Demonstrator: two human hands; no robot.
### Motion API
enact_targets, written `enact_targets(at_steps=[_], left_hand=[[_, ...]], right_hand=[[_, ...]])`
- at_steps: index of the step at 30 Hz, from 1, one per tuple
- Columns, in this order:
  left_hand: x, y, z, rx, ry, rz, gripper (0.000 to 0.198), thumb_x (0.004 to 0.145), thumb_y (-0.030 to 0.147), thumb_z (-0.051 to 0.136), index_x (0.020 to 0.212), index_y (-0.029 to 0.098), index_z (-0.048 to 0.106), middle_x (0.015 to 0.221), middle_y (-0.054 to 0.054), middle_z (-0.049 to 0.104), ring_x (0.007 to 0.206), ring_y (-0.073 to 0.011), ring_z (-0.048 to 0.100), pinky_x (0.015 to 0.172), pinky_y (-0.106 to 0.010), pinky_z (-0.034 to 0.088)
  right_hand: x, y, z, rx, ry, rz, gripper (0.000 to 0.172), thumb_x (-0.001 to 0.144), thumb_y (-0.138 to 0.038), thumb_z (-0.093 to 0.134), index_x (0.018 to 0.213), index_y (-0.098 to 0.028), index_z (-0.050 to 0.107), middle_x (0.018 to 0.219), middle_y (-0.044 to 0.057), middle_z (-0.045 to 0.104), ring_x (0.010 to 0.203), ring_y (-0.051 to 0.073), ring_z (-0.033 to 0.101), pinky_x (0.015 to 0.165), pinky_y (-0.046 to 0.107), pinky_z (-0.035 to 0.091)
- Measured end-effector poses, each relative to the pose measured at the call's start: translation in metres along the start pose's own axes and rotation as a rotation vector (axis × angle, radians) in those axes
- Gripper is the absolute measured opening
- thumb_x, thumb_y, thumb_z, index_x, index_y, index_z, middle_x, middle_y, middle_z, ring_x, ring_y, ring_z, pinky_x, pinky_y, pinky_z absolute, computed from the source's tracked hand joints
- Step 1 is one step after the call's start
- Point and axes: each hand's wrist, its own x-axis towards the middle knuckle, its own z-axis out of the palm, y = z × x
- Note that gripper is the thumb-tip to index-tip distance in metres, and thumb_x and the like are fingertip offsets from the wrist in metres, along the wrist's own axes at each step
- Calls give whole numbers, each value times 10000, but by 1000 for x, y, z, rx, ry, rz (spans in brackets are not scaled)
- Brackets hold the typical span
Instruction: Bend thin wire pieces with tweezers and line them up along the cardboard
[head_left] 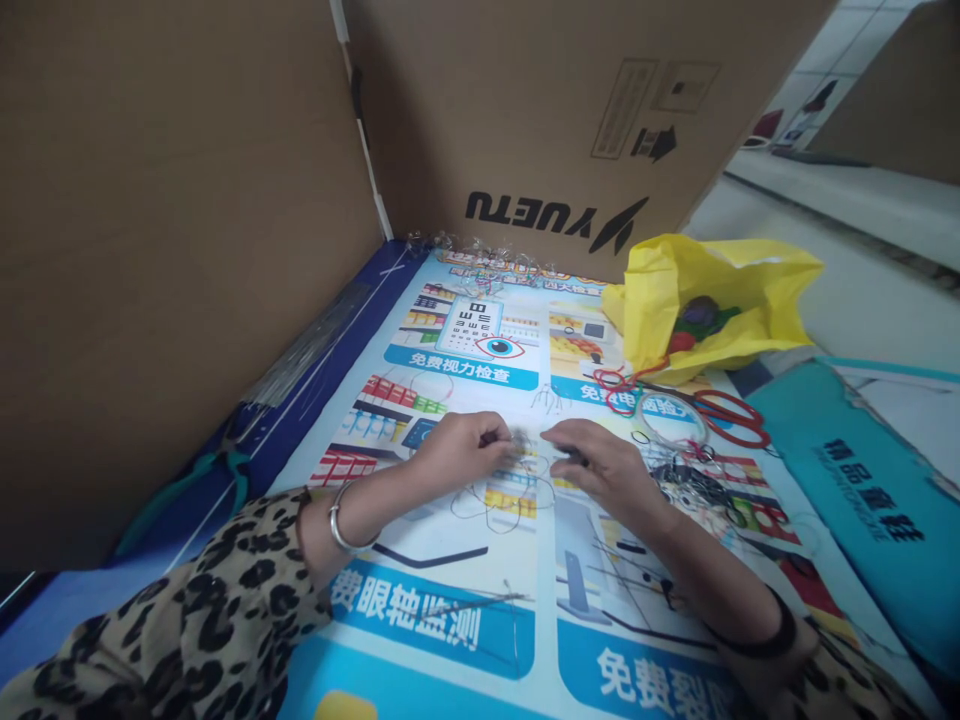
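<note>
Our left hand [466,445] and right hand [600,462] pinch a thin wire [517,455] between fingertips, above the printed poster [465,620].

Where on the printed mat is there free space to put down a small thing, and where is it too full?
Free: the mat between the left hand and the cardboard box, and the near strip between the forearms. Crowded: right of the right hand, with wire pieces, red scissors and the yellow bag.

Thin metal wire [495,505], glossy poster [450,620]
</note>
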Motion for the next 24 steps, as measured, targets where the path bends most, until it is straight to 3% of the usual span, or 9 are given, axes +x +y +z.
enact_targets(at_steps=[4, 6, 10, 17, 24], left_hand=[[-2, 1, 0, 32, 23, -14, 120, 736, 264, 541, 686, 183, 613, 578, 52, 560, 540, -76, 467, 495, -174, 323], [-2, 2, -1, 51, 22, -5, 110, 738, 253, 541, 696, 187, 619, 589, 51, 573, 545, -78, 472, 495, -175, 326], [-4, 1, -1, 48, 13, 14, 106, 740, 263, 562, 696, 186, 620, 598, 52, 589, 555, -76, 479, 513, -176, 339], [-7, -2, -2, 18, -35, 58, 100, 763, 250, 553, 734, 193, 630, 680, 45, 636, 630, -87, 540, 581, -181, 385], [-8, -5, -3, 24, -52, 128, 81, 766, 191, 545, 767, 192, 626, 695, 50, 638, 631, -80, 551, 595, -178, 402]], right_hand=[[3, -11, -14, -161, -29, 128, 349, 866, -459, 389, 989, -210, 602, 828, 40, 673, 736, 149, 622, 651, 259, 473], [5, -23, -19, -287, -107, 49, 377, 858, -490, 386, 957, -208, 616, 855, 53, 672, 757, 158, 617, 646, 255, 446], [5, -46, -17, -572, -355, -65, 330, 835, -493, 436, 799, -225, 624, 677, 21, 615, 620, 149, 562, 552, 259, 336], [2, -47, -10, -798, -289, -92, 343, 800, -499, 496, 693, -192, 604, 632, 55, 570, 641, 187, 498, 592, 304, 243], [4, -44, -10, -807, -243, -102, 334, 801, -467, 518, 662, -175, 601, 628, 70, 567, 663, 193, 472, 607, 313, 222]])
